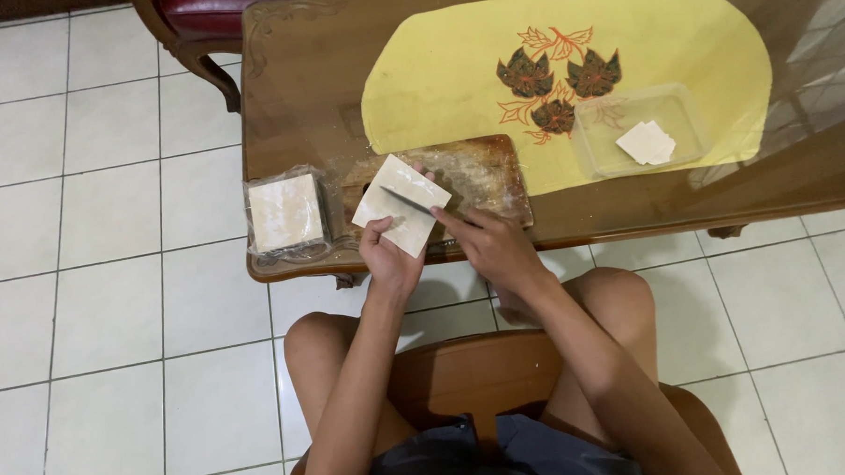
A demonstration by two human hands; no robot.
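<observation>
A pale square dough sheet (398, 206) lies on a wooden cutting board (490, 170) at the near edge of a glass-topped table. My left hand (389, 257) presses on the sheet's near corner. My right hand (490, 244) grips a knife (412, 204) whose blade lies diagonally across the sheet. To the left sits a stack of the same sheets in clear plastic wrap (286, 214).
A clear plastic container (592, 138) holding cut pale pieces (646, 143) stands on a yellow placemat (436, 78) with a leaf pattern. A red-cushioned wooden chair (200, 20) is beyond the table. White floor tiles surround it. I sit on a wooden stool (474, 376).
</observation>
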